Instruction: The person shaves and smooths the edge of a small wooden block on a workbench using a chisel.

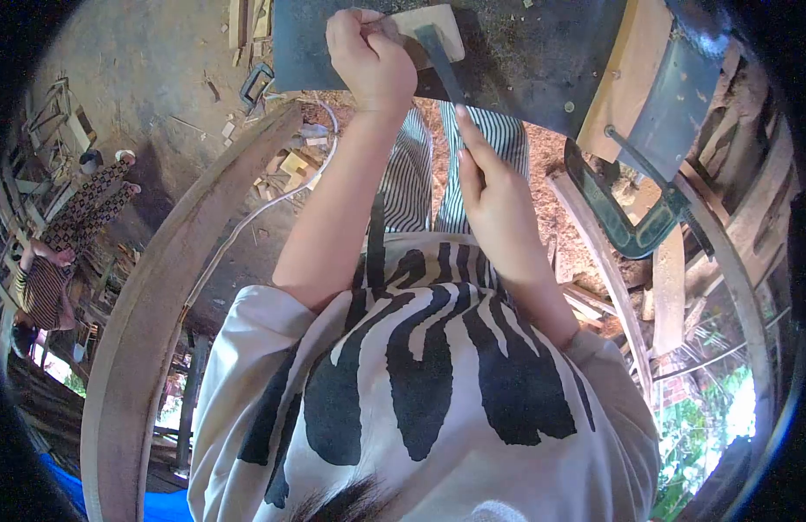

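Observation:
At the top of the head view, a pale wooden block [442, 19] with rounded corners lies on the dark tabletop [525, 61]. My left hand [373, 61] is closed on the block's left end, its fingers curled and partly hidden. My right hand [494, 170] grips a flat file [444, 68], a long grey strip of metal, with the index finger stretched along it. The file's far end rests over the face of the block. Its handle is hidden inside my right hand.
A dark green C-clamp [633, 230] hangs at the table's right edge beside a wooden board [625, 78]. A curved wooden rail [151, 287] and a white cable [277, 198] run along my left. Wood scraps [290, 170] litter the floor. Another person [59, 252] is at far left.

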A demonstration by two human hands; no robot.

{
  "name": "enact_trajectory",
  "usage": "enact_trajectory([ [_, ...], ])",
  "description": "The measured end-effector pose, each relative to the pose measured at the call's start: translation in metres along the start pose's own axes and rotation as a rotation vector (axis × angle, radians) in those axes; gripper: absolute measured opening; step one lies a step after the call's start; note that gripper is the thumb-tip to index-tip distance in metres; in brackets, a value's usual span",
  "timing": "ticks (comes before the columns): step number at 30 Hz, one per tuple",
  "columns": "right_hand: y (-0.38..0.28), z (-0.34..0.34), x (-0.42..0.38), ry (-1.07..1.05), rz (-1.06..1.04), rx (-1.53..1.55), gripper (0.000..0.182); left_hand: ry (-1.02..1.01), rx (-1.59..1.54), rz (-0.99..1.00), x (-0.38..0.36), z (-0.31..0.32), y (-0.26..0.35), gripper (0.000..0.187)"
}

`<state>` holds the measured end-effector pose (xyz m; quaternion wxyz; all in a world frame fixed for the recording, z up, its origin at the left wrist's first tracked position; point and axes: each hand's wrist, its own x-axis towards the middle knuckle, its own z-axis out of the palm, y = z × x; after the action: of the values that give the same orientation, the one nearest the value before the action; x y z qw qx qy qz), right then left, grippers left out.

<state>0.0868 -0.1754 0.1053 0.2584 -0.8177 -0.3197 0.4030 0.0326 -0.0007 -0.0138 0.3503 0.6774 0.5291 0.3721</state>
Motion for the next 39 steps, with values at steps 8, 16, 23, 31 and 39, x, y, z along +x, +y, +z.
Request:
enact_trajectory([
  [8, 0.007, 0.006, 0.002, 0.006, -0.006, -0.107, 0.05, 0.06, -0.085, -0.039, -0.001, 0.006, -0.008, 0.014],
  [16, 0.001, 0.021, 0.025, 0.076, -0.062, -0.132, 0.051, 0.041, -0.163, -0.079, -0.007, 0.004, -0.002, 0.012],
  [23, 0.008, 0.02, -0.018, 0.029, 0.014, -0.119, 0.05, 0.062, -0.086, -0.049, -0.005, 0.005, -0.003, 0.009],
  [31, 0.017, 0.028, -0.019, 0.055, 0.006, -0.116, 0.05, 0.122, -0.022, 0.053, -0.003, 0.007, -0.009, 0.007],
  [39, 0.004, 0.036, 0.025, 0.118, -0.08, -0.091, 0.049, 0.034, -0.347, -0.157, -0.005, 0.006, -0.001, 0.012],
])
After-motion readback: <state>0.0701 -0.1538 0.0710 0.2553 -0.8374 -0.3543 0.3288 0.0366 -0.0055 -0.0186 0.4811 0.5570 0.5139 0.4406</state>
